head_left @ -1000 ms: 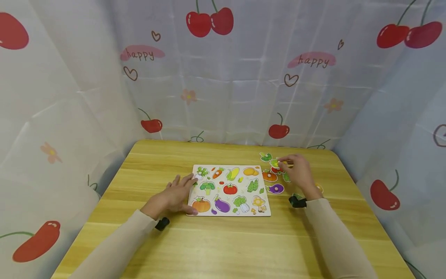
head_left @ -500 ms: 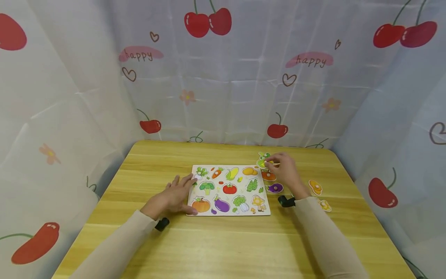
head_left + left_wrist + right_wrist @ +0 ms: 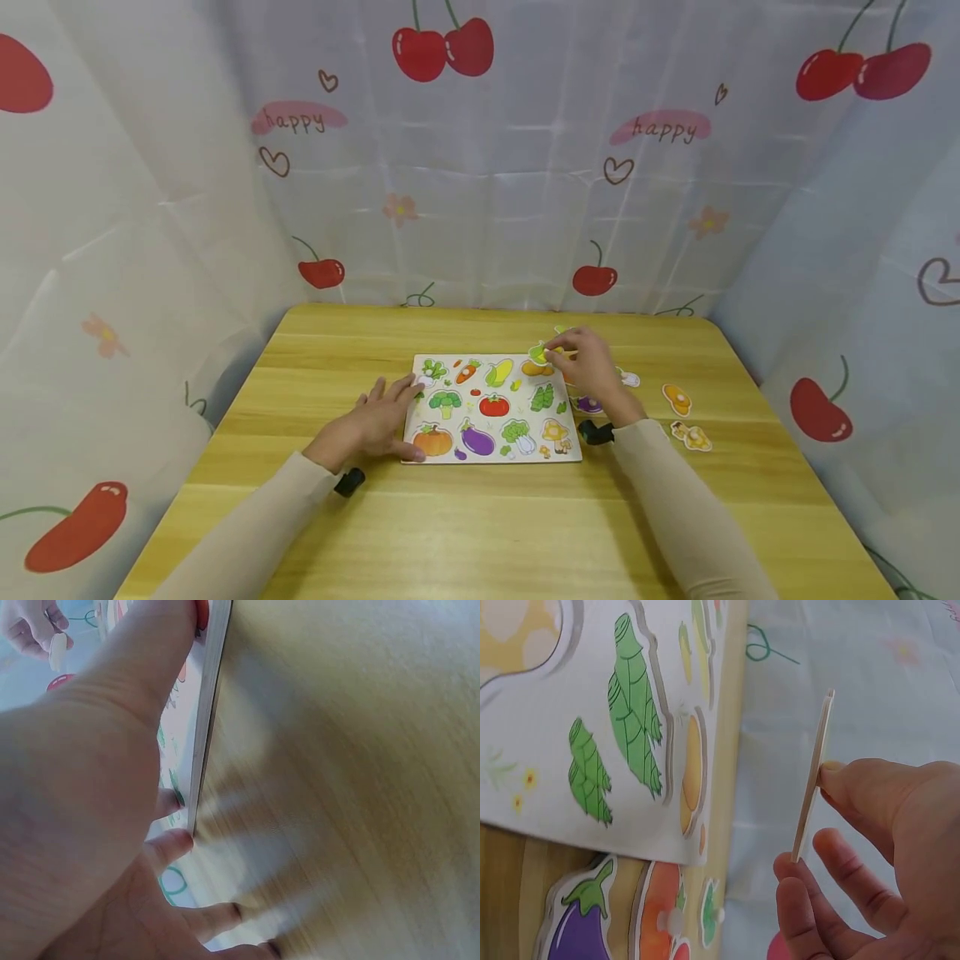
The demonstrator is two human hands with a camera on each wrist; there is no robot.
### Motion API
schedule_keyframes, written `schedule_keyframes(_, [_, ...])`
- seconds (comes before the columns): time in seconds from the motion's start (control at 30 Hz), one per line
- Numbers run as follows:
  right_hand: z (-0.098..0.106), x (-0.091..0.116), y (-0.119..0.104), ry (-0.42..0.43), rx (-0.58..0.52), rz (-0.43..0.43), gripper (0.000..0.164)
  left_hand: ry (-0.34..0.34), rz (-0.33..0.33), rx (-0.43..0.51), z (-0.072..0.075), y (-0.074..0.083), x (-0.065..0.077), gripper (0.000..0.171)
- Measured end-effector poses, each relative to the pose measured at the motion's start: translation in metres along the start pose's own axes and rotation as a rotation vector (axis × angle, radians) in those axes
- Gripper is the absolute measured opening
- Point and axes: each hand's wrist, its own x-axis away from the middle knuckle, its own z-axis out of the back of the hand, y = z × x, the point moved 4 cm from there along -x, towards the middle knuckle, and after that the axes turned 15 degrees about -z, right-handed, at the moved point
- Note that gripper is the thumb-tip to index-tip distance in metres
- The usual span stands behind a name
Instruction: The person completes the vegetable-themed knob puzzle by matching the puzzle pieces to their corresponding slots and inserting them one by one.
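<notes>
A white vegetable puzzle board (image 3: 457,421) lies on the table with printed shapes and recesses. My left hand (image 3: 375,422) rests at its left edge, fingers spread, thumb over the near left corner; the left wrist view shows fingertips along the board's edge (image 3: 206,727). My right hand (image 3: 592,367) pinches a green and yellow corn puzzle piece (image 3: 537,353) between thumb and fingers. It hangs over the board's far right corner, overlapping the printed potatoes in the head view. In the right wrist view the piece (image 3: 811,787) appears edge-on, raised above the board.
Right of the board lie an eggplant piece (image 3: 587,405), a bok choy piece (image 3: 628,378), a potato piece (image 3: 677,400) and a mushroom piece (image 3: 696,438). A knobbed pumpkin piece (image 3: 651,922) lies beside the eggplant. A cherry-print curtain (image 3: 480,242) surrounds the table.
My right hand has moved left from the loose pieces to the board's far right corner, carrying the corn piece. The left hand has stayed in place.
</notes>
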Motion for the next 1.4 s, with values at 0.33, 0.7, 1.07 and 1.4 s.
schedule_keyframes(0.33, [-0.021, -0.005, -0.011, -0.081, 0.006, 0.003, 0.016, 0.005, -0.006, -0.005, 0.0, 0.002, 0.002, 0.125])
schedule_keyframes(0.7, [-0.048, -0.01, -0.023, -0.178, 0.02, 0.025, 0.014, 0.013, 0.005, 0.003, -0.001, 0.001, 0.003, 0.127])
schedule_keyframes(1.07, [-0.065, -0.012, -0.032, -0.204, 0.058, 0.074, 0.011, 0.012, 0.001, -0.015, -0.001, 0.0, 0.002, 0.127])
schedule_keyframes(1.4, [-0.079, -0.015, -0.027, -0.236, 0.116, 0.013, 0.012, 0.002, 0.012, -0.005, -0.001, 0.001, 0.002, 0.126])
